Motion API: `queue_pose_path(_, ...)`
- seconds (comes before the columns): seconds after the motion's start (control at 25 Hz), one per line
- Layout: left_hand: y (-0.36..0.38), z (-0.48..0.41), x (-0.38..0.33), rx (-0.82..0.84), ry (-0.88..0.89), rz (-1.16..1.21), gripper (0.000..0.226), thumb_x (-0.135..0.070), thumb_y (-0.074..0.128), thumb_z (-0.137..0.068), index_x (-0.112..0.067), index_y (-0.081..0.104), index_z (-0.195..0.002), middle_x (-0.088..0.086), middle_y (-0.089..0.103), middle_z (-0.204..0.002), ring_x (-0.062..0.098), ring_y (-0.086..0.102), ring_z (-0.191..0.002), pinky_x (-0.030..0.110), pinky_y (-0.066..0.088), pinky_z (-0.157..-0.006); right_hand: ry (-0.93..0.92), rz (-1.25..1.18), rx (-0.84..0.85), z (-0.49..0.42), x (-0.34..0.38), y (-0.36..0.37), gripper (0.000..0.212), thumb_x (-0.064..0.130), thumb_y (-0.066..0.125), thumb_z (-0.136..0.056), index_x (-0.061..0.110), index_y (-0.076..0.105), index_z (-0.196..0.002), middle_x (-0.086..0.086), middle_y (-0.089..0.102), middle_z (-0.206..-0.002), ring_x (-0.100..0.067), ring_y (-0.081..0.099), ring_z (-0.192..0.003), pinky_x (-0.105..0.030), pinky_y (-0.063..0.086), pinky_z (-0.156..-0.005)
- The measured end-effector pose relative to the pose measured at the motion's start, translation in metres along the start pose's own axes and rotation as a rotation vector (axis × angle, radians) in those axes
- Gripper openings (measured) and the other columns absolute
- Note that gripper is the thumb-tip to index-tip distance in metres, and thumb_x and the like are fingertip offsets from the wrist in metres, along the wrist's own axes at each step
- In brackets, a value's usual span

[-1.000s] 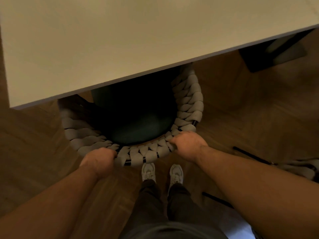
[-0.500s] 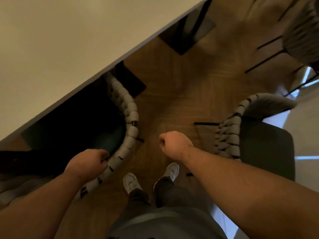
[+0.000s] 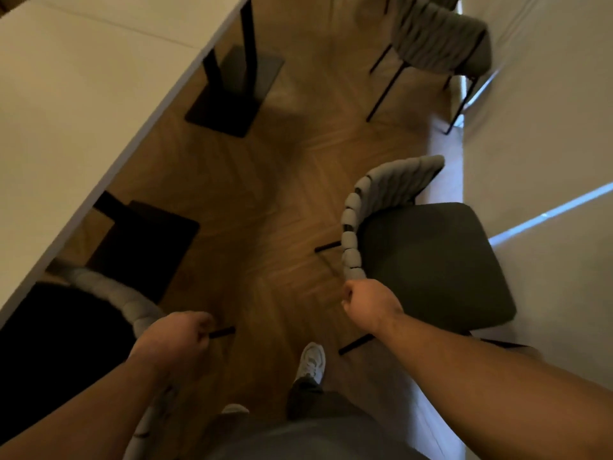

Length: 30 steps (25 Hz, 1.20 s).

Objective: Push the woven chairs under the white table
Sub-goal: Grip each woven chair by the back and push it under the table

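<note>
- Nearest to me, one white shoe (image 3: 310,360) stands on the herringbone wooden floor (image 3: 265,194).
- My left hand (image 3: 172,340) has its fingers curled, directly over the braided back of the first woven chair (image 3: 132,303). The frame is blurred there, so I cannot tell whether it grips the braid or only hangs above it.
- My right hand (image 3: 370,305) is balled into a fist right at the near end of the second woven chair's back. I cannot tell whether any braid sits inside the fingers.
- The first woven chair sits low on my left, its dark seat reaching under the table edge and its back turned out toward me.
- The second woven chair (image 3: 431,267) stands out on the open floor, well apart from the table. Its curved back is on the table side and runs near to far, and its dark seat opens away toward the pale wall (image 3: 547,127).
- The white table (image 3: 83,94) fills the left, its long edge running diagonally from lower left to upper right.
- A black table base (image 3: 235,91) rests on the floor under that edge.
- Farthest off, a third woven chair (image 3: 441,38) stands beside the wall on thin black legs.
</note>
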<state>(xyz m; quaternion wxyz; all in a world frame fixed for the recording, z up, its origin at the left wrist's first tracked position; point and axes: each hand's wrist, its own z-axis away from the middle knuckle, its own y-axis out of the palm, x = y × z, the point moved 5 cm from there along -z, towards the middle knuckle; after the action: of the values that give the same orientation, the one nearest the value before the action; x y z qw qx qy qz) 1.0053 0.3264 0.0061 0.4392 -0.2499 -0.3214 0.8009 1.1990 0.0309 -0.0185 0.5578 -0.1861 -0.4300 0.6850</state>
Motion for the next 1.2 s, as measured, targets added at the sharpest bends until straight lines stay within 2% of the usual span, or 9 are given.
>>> queue_pose_path(0.08,-0.019,-0.024,-0.034,0.002,0.063,-0.021,0.039,-0.032,0.054,-0.094,-0.038,0.063,-0.131,-0.014,0.068,-0.127,0.011,0.065,-0.112,0.028,0.053,-0.091,0.046,-0.056,-0.021,-0.003,-0.027,-0.01,0.02,0.037,0.059,-0.101,0.027,0.065,-0.117,0.001,0.068,-0.111,-0.02,0.065,-0.099,-0.035,0.054,-0.082)
queue_pose_path(0.32,-0.064,-0.082,-0.127,0.089,0.3,-0.14,0.04,-0.035,0.056,-0.093,-0.037,0.062,-0.132,-0.013,0.066,-0.126,0.011,0.064,-0.112,0.033,0.054,-0.093,0.209,-0.214,0.007,-0.009,-0.085,-0.007,0.02,0.03,0.06,-0.098,0.026,0.063,-0.117,0.001,0.066,-0.11,-0.018,0.059,-0.094,-0.035,0.052,-0.081)
queue_pose_path(0.52,-0.093,-0.14,-0.174,0.132,0.466,-0.279,0.044,-0.035,0.054,-0.099,-0.034,0.055,-0.143,-0.009,0.061,-0.138,0.013,0.06,-0.122,0.034,0.051,-0.101,0.352,-0.287,0.049,-0.007,-0.104,0.003,0.025,0.04,0.061,-0.095,0.025,0.063,-0.115,0.001,0.065,-0.11,-0.018,0.059,-0.097,-0.032,0.049,-0.078)
queue_pose_path(0.76,-0.129,-0.196,-0.231,0.203,0.742,-0.567,0.044,-0.033,0.048,-0.104,-0.033,0.048,-0.148,-0.005,0.059,-0.14,0.016,0.059,-0.12,0.033,0.053,-0.098,0.626,-0.442,0.069,0.005,-0.115,0.01,0.007,0.032,0.062,-0.096,0.029,0.056,-0.098,0.002,0.063,-0.101,-0.016,0.061,-0.093,-0.03,0.049,-0.077)
queue_pose_path(0.88,-0.136,-0.211,-0.26,0.184,0.83,-0.664,0.044,-0.03,0.05,-0.104,-0.032,0.047,-0.148,-0.002,0.061,-0.138,0.018,0.061,-0.119,0.034,0.054,-0.096,0.696,-0.521,0.033,0.009,-0.106,0.022,0.015,0.033,0.059,-0.098,0.024,0.062,-0.11,-0.001,0.066,-0.111,-0.018,0.062,-0.098,-0.033,0.053,-0.09)
queue_pose_path(1.0,-0.126,-0.213,-0.285,0.203,0.875,-0.715,0.051,-0.03,0.058,-0.098,-0.037,0.046,-0.148,-0.003,0.059,-0.14,0.019,0.057,-0.124,0.034,0.052,-0.098,0.764,-0.603,-0.005,0.022,-0.094,0.041,0.031,0.031,0.061,-0.096,0.021,0.065,-0.125,-0.006,0.066,-0.119,-0.027,0.065,-0.107,-0.039,0.054,-0.09)
queue_pose_path(1.12,-0.106,-0.211,-0.309,0.219,0.964,-0.816,0.054,-0.03,0.062,-0.094,-0.035,0.047,-0.146,-0.006,0.049,-0.148,0.019,0.047,-0.134,0.036,0.047,-0.105,0.699,-0.583,-0.062,0.034,-0.091,0.057,0.047,0.035,0.06,-0.097,0.025,0.055,-0.142,-0.005,0.058,-0.138,-0.025,0.054,-0.125,-0.039,0.047,-0.104)
queue_pose_path(1.2,-0.092,-0.207,-0.327,0.219,1.005,-0.9,0.055,-0.031,0.064,-0.092,-0.034,0.048,-0.144,-0.006,0.041,-0.153,0.02,0.04,-0.14,0.038,0.045,-0.108,0.684,-0.579,-0.104,0.04,-0.096,0.062,0.05,0.037,0.059,-0.096,0.027,0.052,-0.145,-0.003,0.056,-0.142,-0.022,0.05,-0.127,-0.039,0.046,-0.106)
